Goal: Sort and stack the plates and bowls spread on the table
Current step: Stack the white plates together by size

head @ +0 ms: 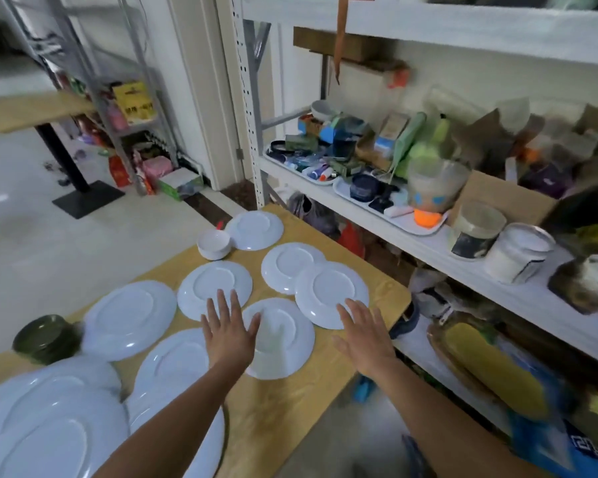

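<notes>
Plainly both hands reach low over the wooden tabletop (290, 401), fingers (221, 301) spread wide and holding nothing: the left hand (229, 334) over the middle plate (285, 343), the right hand (363, 334) at the near rim of its neighbour (332, 291). More white plates (130, 319) lie spread across it, with a white bowl (214, 243) at the far end and a dark green bowl (47, 338) at the left edge.

Single wide-angle head-worn view, forward and down, close above the wooden table (283, 401), shelves (463, 270) at right.

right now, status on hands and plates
Both hands open, fingers spread: left hand, right hand. White round plates spread on tan wooden table. Small white bowl at far edge, nothing blocking.
</notes>
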`<state>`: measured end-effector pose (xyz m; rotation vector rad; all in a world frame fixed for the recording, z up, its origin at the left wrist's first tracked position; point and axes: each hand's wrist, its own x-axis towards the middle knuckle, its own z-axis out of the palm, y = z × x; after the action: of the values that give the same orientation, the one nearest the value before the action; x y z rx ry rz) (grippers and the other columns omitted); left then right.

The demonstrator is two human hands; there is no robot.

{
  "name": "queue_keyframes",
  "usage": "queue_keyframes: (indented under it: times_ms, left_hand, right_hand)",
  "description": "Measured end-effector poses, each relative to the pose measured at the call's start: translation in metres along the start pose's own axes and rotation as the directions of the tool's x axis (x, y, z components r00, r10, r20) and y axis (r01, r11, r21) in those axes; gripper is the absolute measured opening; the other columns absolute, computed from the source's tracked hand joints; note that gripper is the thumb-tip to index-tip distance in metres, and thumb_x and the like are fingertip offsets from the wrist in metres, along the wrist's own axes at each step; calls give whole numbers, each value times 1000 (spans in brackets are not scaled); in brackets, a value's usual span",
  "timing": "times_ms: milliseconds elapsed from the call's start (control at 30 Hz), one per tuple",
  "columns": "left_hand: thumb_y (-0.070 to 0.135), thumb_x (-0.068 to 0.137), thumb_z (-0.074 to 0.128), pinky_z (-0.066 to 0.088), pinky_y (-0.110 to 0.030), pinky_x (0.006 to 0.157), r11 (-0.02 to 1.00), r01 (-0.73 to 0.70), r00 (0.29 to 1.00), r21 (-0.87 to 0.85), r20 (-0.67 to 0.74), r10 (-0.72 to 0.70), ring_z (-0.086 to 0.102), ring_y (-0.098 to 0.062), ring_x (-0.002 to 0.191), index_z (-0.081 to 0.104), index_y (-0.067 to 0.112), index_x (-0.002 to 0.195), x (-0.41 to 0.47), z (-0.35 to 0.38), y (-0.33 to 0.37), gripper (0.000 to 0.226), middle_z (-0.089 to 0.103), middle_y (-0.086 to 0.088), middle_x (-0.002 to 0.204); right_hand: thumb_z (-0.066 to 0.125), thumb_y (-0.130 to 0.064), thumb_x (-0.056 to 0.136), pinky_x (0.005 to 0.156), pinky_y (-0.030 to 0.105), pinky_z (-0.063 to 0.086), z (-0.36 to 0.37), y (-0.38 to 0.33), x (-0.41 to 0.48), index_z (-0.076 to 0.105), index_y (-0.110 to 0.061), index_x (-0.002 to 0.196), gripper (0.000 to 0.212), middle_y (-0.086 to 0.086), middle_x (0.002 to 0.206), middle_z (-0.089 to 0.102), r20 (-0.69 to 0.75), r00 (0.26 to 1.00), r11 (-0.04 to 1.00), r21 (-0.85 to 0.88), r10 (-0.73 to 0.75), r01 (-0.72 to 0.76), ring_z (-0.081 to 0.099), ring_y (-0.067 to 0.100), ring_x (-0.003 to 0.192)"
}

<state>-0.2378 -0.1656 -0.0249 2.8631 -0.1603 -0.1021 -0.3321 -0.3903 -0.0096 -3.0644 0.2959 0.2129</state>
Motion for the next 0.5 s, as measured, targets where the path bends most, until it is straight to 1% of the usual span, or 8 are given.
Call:
queue_keyframes:
  times_ms: [33, 67, 100, 167, 200, 300, 400, 500]
  left_hand:
    - [60, 95, 17, -6, -43, 120, 1000, 15, 1000, 3, -4, -15, -17, -24, 147, -9, 23, 152, 10, 4, 11, 73, -17, -2, 159]
    - [60, 95, 17, -6, -43, 120, 999, 36, 999, -1, -8, -36, -17, -24, 147, -9, 23, 152, 19, 9, 22, 73, -17, -2, 159]
    - [60, 96, 18, -6, -44, 120, 998, 59, 998, -3, -6, -59, -17, -25, 147, -8, 23, 153, 28, 13, 33, 72, -17, -2, 159]
    - [59, 96, 17, -6, -44, 120, 994, 108, 994, 27, 29, -109, -18, -25, 147, -6, 22, 153, 42, 23, 53, 72, -18, -3, 159]
    - [59, 97, 17, -7, -44, 119, 990, 132, 989, 47, 61, -134, -18, -26, 147, -6, 21, 153, 47, 27, 63, 71, -19, -4, 159]
    - [60, 96, 18, -8, -46, 118, 980, 191, 970, 62, 139, -197, -20, -27, 146, -1, 20, 154, 55, 36, 88, 73, -20, -5, 159]
    - [63, 94, 22, -6, -48, 118, 970, 231, 943, 76, 229, -242, -19, -28, 146, 2, 20, 153, 59, 46, 108, 75, -19, -7, 159]
    - [66, 92, 25, -7, -49, 118, 967, 238, 910, 95, 326, -256, -20, -29, 146, 4, 21, 154, 59, 54, 121, 79, -19, -7, 159]
  right_hand:
    - [31, -51, 96, 117, 53, 19, -1, 8, 16, 23, -14, 150, 66, 8, 158, 20, -52, 998, 1000, 0, -24, 24, 22, 27, 145]
    - [32, -53, 95, 115, 54, 23, 1, 19, 32, 28, -14, 149, 66, 9, 156, 24, -86, 995, 999, 0, -50, 51, 28, 28, 143]
    - [32, -54, 95, 117, 53, 18, 4, 31, 47, 24, -15, 150, 68, 8, 157, 21, -44, 996, 997, -11, -81, 80, 23, 26, 145]
    - [33, -56, 95, 119, 47, 4, 13, 53, 75, 5, -18, 153, 74, 5, 160, 4, 105, 987, 991, -45, -118, 123, 6, 22, 148]
    - [34, -57, 94, 119, 46, 3, 15, 62, 86, 1, -18, 153, 78, 4, 161, 0, 153, 978, 986, -66, -140, 151, 2, 21, 148]
    - [43, -58, 91, 119, 46, 2, 18, 82, 111, -1, -16, 153, 87, 6, 160, -3, 186, 956, 968, -63, -227, 242, 1, 23, 148]
    - [51, -57, 87, 119, 48, 3, 26, 93, 125, -1, -12, 152, 94, 9, 160, -1, 214, 926, 942, -62, -311, 331, 2, 24, 148]
    - [56, -56, 84, 119, 49, 4, 33, 94, 131, -2, -10, 152, 101, 11, 159, -1, 247, 897, 918, -57, -368, 392, 2, 27, 148]
